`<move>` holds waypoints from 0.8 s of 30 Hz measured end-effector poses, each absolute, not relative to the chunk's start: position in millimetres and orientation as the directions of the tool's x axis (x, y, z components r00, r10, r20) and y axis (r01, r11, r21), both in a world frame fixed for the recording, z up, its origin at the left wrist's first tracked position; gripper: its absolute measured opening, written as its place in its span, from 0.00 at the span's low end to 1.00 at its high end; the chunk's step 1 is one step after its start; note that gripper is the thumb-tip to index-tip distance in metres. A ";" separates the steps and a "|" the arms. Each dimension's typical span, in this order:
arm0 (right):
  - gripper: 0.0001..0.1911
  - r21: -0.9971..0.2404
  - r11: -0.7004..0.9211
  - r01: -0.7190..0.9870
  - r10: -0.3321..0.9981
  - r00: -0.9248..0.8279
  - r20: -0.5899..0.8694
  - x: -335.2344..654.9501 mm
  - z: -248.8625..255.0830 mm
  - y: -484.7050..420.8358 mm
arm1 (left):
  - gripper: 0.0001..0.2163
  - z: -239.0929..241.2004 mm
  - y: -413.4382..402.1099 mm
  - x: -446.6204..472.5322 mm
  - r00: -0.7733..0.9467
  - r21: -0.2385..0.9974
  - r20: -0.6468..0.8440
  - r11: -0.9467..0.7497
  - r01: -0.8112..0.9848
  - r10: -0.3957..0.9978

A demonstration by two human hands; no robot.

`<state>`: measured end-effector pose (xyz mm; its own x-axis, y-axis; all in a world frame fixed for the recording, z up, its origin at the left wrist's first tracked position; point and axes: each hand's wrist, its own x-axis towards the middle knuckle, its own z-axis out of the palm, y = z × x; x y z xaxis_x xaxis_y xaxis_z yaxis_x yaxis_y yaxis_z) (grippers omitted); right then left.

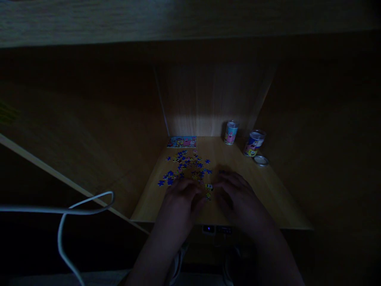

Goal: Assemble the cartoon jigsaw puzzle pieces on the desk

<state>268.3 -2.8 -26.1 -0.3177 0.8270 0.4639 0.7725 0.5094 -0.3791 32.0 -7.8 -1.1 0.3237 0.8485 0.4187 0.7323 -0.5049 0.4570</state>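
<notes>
A small group of joined yellow jigsaw pieces (208,192) lies on the wooden surface between my two hands. My left hand (180,194) is curled, with thumb and forefinger at the left edge of these pieces. On the other side, my right hand (238,196) has its fingers apart and bent, the forefinger pointing at the group's right edge. Loose jigsaw pieces (187,163), many blue side up, spread out beyond my left hand. The dim light leaves the fingertips' exact contact unclear.
A cartoon picture card (182,142) lies at the back left. Two printed cans (230,134) stand at the back right, with a round metal lid (261,160) by the nearer one. Wooden panels enclose the surface. A white cable (86,210) hangs at the left.
</notes>
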 end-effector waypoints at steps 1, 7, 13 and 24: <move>0.12 -0.379 0.507 0.774 0.827 -0.314 0.466 268.0 -25.6 -2.9 | 0.10 -2.7 -7.6 33.6 0.328 0.466 0.408 -0.503 0.728 0.852; 0.10 -0.370 0.516 0.773 0.826 -0.334 0.453 268.6 -25.8 -2.6 | 0.13 -9.0 -7.3 45.0 0.323 0.493 0.371 -0.479 0.727 0.871; 0.11 -0.376 0.518 0.768 0.827 -0.337 0.450 268.8 -26.9 -1.7 | 0.11 -13.4 -2.2 43.9 0.297 0.535 0.368 -0.462 0.707 0.881; 0.13 -0.386 0.507 0.771 0.830 -0.315 0.460 269.0 -30.9 -2.5 | 0.10 -16.8 -0.2 44.6 0.252 0.530 0.374 -0.429 0.732 0.893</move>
